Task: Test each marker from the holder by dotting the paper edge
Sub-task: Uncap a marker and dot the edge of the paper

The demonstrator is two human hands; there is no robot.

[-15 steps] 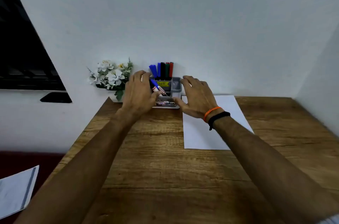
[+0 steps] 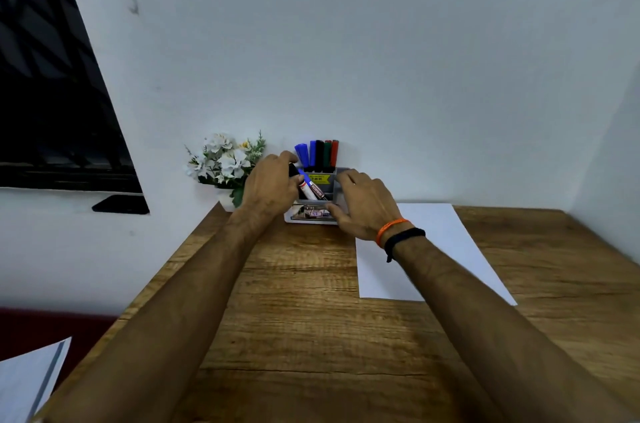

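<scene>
While the left hand [image 2: 268, 188] curls its fingers round two markers [image 2: 309, 187] leaning in the front of the holder [image 2: 323, 195], the right hand [image 2: 363, 206] has loose fingers cupping the holder's right side and front. Both arms reach straight out over the desk [image 2: 294, 318]. Five more markers [image 2: 320, 154] stand upright at the back. One paper [image 2: 426, 249] lies just right of the holder, one flower pot [image 2: 227, 168] to its left.
</scene>
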